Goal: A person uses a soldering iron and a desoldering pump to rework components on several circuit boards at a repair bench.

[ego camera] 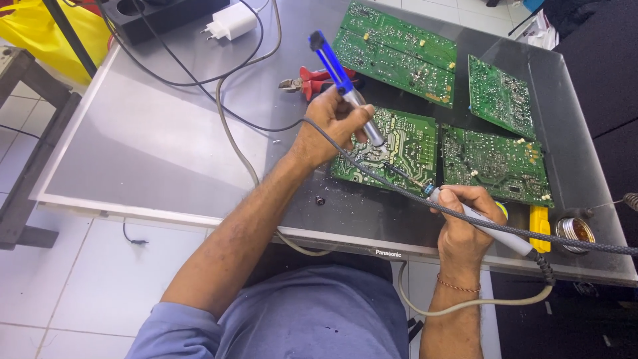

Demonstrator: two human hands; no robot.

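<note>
Gripped tight in the right hand [468, 223] is a soldering iron [478, 223]; a blue pump [345, 86] is clasped by the left hand [332, 126] over a circuit board [399, 149].

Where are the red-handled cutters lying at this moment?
The red-handled cutters lie on the table just above the left hand, left of the top green circuit board.
</note>
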